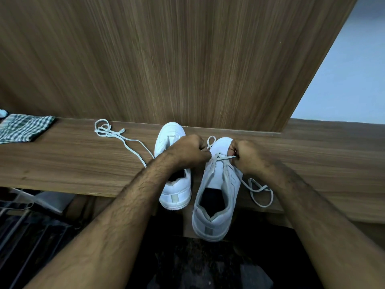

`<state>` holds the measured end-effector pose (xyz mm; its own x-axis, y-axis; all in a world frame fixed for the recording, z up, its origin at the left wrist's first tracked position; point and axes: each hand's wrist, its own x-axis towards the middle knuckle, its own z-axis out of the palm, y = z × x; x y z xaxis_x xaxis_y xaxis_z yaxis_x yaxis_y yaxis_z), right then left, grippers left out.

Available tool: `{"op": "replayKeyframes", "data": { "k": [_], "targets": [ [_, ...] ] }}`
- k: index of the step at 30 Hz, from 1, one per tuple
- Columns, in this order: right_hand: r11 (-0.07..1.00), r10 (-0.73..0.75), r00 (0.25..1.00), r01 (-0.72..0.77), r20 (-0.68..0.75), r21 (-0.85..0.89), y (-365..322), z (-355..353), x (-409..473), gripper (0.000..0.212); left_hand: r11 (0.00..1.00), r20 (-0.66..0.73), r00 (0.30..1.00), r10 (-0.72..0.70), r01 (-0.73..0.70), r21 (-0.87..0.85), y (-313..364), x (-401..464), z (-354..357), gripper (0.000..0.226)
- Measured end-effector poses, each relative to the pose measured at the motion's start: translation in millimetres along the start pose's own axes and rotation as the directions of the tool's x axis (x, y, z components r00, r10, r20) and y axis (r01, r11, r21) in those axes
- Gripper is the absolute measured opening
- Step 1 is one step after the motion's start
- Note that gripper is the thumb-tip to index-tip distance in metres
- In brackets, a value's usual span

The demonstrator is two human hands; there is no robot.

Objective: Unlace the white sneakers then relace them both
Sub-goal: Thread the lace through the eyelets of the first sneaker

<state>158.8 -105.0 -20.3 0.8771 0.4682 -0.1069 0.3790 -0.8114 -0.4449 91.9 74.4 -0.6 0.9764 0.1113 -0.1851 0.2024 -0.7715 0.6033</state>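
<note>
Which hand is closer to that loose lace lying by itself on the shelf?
Left. The left hand is just right of the loose lace; the right hand is farther right, beyond the sneaker.

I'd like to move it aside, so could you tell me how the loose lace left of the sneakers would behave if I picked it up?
The loose lace lies in limp loops, so it is probably floppy and would dangle. It looks thin, likely very light.
</note>
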Motion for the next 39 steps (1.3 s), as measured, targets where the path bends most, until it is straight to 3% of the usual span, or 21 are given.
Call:
{"op": "replayKeyframes", "data": {
  "k": [4,6,9,13,15,19,24,28,33,36,39],
  "targets": [
    [0.997,-0.016,0.999,0.014,-0.038,-0.071,-8,-4,-2,0.024,0.982,-0.004,0.99,-0.142,0.14,-0.128,-5,-1,-7,0.024],
    [0.995,-0.064,0.997,0.061,-0.04,-0.074,-11,-3,-3,0.029,0.934,0.012,0.984,-0.176,0.171,-0.314,-5,-2,-6,0.025],
    [0.994,-0.103,0.995,0.103,-0.006,-0.021,-11,-3,-6,0.032,0.735,0.031,0.99,-0.141,0.126,-0.666,-1,-2,-8,0.029],
    [0.993,-0.095,0.993,0.099,-0.068,0.061,-8,-11,-14,0.007,0.542,0.089,0.99,-0.108,0.134,-0.829,6,0,-11,0.026],
    [0.993,-0.068,0.998,0.069,-0.015,0.096,-6,-11,-16,0.019,0.479,0.137,0.983,-0.121,0.179,-0.86,8,1,-11,0.028],
    [0.999,-0.031,0.98,0.034,0.196,-0.012,-9,-13,-21,0.052,0.474,0.199,0.974,-0.111,0.228,-0.851,11,-1,-9,0.026],
    [0.997,-0.007,0.948,-0.017,0.32,0.073,-9,-18,-26,0.085,0.438,0.216,0.975,-0.054,0.218,-0.872,12,-1,-4,0.026],
    [0.982,0.008,0.934,-0.074,0.357,0.172,-13,-17,-29,0.069,0.347,0.162,0.987,0.003,0.151,-0.926,14,-1,-4,0.03],
    [0.951,0.009,0.939,-0.114,0.344,0.286,-13,-22,-30,0.09,0.242,0.069,0.998,0.0,0.067,-0.968,23,0,3,0.033],
    [0.966,0.01,0.947,-0.092,0.321,0.242,-19,-22,-35,0.073,0.236,0.066,0.998,0.004,0.063,-0.97,25,3,2,0.034],
    [0.965,0.056,0.956,-0.126,0.289,0.232,-24,-16,-34,0.065,0.297,0.108,0.994,0.001,0.103,-0.949,23,4,-3,0.034]
  ]
}}
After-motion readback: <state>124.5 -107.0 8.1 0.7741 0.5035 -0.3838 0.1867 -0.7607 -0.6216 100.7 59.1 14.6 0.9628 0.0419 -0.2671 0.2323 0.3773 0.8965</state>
